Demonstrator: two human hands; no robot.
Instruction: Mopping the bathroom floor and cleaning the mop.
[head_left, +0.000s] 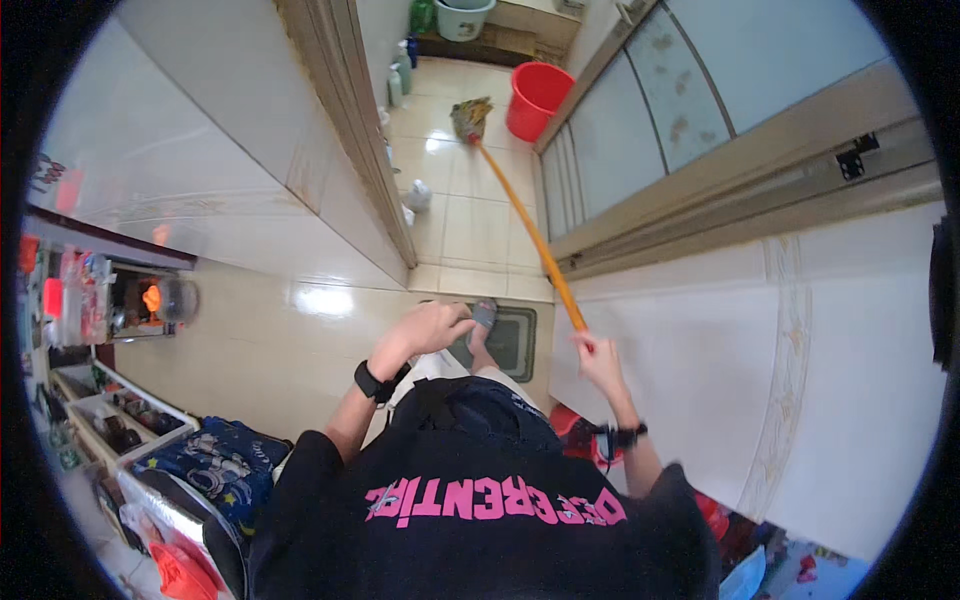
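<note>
My right hand (600,368) is closed around the near end of a mop (530,228). Its long orange-yellow handle slants away through the doorway, and the grey and yellowish mop head (470,118) rests on the tiled floor beyond. In front of my body, to the left, my left hand (430,328) hovers with loosely bent fingers and nothing in it. Below that hand, my foot in a grey slipper (483,316) is on a green mat (512,342) before the threshold.
A red bucket (538,100) stands past the mop head, beside the sliding door (650,120). Spray bottles (397,82) line the left wall, and a white basin (462,18) sits at the back. A dark blue patterned bag (215,465) and storage drawers (120,425) lie to my left.
</note>
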